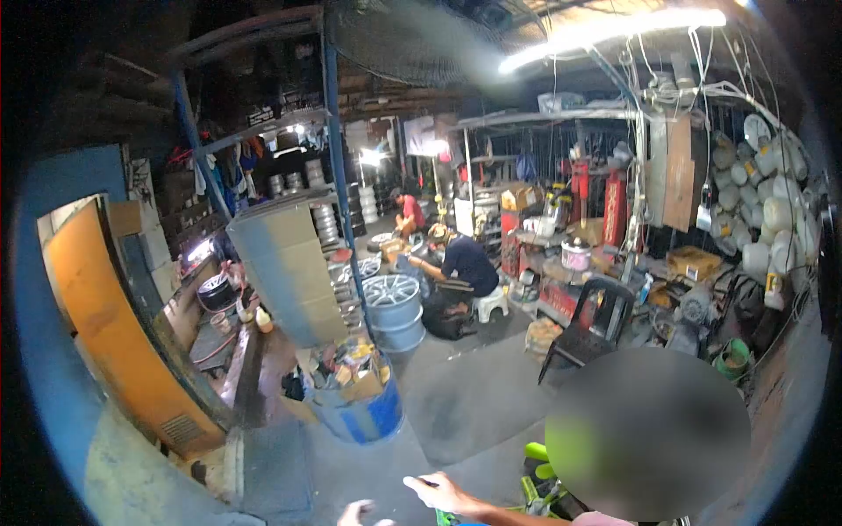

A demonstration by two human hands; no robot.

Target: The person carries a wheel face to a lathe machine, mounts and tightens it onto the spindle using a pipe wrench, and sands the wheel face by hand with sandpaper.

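Observation:
At the bottom edge, my left hand (355, 514) is partly cut off and smeared. Its fingers curve with a gap toward the thumb, and nothing shows between them. To its right, my right hand (441, 494) points left with the forearm stretched in from the right. Its fingers are closed together around what looks like a small dark thing, too small to name. Green parts (537, 491) of some machine or vehicle stand just beyond the right forearm. A blurred oval hides whatever lies behind them.
A blue drum (377, 421) full of scraps and cardboard stands ahead, left of a black plastic chair (596, 316). Farther back, a person in dark clothes (469, 263) sits on a white stool (491, 304) near stacked wheel rims (393, 320). An orange door (114, 307) is at left.

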